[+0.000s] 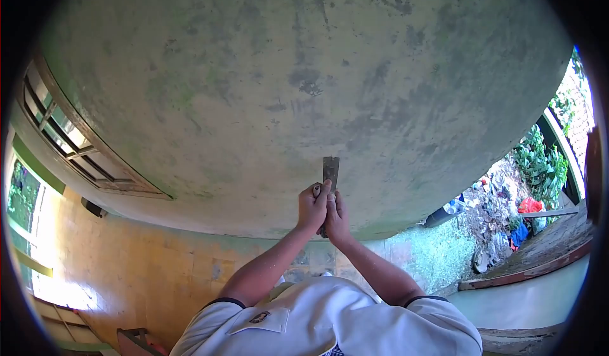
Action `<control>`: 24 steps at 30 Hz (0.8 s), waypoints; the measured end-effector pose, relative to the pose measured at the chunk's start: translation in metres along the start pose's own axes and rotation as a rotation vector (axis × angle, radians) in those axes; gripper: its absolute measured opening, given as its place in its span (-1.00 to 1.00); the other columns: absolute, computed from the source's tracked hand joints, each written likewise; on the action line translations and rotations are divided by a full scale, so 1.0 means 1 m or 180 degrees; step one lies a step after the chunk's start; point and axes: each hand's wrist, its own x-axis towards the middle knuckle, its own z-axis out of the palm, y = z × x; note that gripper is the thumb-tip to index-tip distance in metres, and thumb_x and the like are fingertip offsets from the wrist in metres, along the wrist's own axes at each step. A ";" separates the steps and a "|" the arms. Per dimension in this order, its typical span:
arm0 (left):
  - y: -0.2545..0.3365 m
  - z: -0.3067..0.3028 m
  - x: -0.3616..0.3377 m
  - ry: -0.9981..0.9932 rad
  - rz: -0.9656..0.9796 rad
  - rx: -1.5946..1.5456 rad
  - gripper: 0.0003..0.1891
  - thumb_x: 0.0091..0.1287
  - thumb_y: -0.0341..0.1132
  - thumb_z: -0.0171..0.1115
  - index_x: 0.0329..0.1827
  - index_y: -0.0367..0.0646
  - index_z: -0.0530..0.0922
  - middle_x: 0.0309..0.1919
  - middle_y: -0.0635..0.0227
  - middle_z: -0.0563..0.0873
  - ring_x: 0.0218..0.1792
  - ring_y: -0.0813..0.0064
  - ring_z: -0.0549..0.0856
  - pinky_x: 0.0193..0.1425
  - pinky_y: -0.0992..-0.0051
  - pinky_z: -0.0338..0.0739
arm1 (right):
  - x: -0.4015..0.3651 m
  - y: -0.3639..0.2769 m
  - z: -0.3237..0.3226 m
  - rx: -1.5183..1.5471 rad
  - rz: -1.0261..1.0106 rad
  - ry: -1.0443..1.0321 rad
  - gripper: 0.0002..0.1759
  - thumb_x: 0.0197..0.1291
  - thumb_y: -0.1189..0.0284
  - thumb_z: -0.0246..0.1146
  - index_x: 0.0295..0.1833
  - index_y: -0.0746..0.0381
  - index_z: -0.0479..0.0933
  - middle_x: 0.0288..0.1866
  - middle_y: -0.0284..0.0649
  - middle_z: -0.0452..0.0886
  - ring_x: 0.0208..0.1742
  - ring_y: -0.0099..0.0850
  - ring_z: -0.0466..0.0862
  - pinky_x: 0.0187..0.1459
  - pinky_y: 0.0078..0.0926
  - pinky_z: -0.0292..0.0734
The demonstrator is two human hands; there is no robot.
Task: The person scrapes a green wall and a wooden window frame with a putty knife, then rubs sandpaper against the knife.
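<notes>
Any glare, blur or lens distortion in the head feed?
Head view: fisheye distortion bows the patchy grey-green wall, and the corners go black; glare washes out part of the orange-yellow tiled floor at lower left; the flat dark metal scraper, bare left hand and bare right hand show no obvious blur.

Most of the handle of the scraper (pixel 330 167) is hidden by the left grip (pixel 313 208) and right grip (pixel 337 218), wall (pixel 380 102) is cut off at the top edge, shirt (pixel 374 318) at the bottom, pocket emblem (pixel 260 318) can't be read, most debris (pixel 490 213) can't be identified.
</notes>
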 end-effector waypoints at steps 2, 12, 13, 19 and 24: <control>0.008 0.002 -0.005 0.0112 -0.0081 -0.0260 -0.50 0.36 -0.16 0.20 -0.69 -0.19 0.23 -0.78 0.49 0.30 -0.65 0.66 0.22 -0.59 0.48 0.19 | -0.004 -0.002 0.001 -0.0099 -0.0114 0.0004 -0.43 0.45 0.20 -0.09 0.32 0.44 0.08 -0.61 -0.31 0.44 -0.75 -0.59 0.43 -0.75 -0.65 0.30; -0.009 0.006 -0.014 0.0148 -0.0091 -0.0166 -0.55 0.36 -0.18 0.20 -0.68 -0.18 0.33 -0.76 0.46 0.42 -0.65 0.66 0.32 -0.57 0.50 0.28 | -0.004 0.035 -0.015 -0.0535 -0.0534 0.0445 -0.56 0.44 0.21 -0.08 0.15 0.40 0.25 -0.54 -0.27 0.48 -0.73 -0.58 0.46 -0.74 -0.62 0.32; -0.002 0.007 -0.005 0.0182 -0.0015 -0.0095 -0.55 0.35 -0.18 0.20 -0.69 -0.17 0.33 -0.77 0.46 0.41 -0.66 0.66 0.32 -0.58 0.50 0.27 | 0.001 0.026 -0.010 -0.0537 -0.0529 0.0442 -0.56 0.44 0.21 -0.08 0.15 0.40 0.25 -0.54 -0.27 0.48 -0.73 -0.58 0.46 -0.74 -0.62 0.32; 0.001 0.001 0.005 0.0115 0.0101 -0.0168 -0.52 0.36 -0.14 0.20 -0.70 -0.15 0.30 -0.79 0.48 0.38 -0.67 0.69 0.28 -0.61 0.50 0.23 | 0.006 0.004 0.009 -0.0060 -0.0381 0.0203 -0.70 0.45 0.24 -0.11 -0.06 0.28 0.28 -0.61 -0.31 0.43 -0.77 -0.59 0.41 -0.78 -0.64 0.29; -0.015 0.003 0.001 0.0042 -0.0033 0.0025 -0.51 0.36 -0.15 0.20 -0.70 -0.15 0.28 -0.78 0.50 0.36 -0.66 0.71 0.28 -0.61 0.50 0.23 | -0.002 0.004 -0.001 -0.0341 -0.0253 0.0205 -0.64 0.47 0.22 -0.13 0.08 0.29 0.34 -0.34 -0.33 0.51 -0.48 -0.67 0.49 -0.57 -0.71 0.38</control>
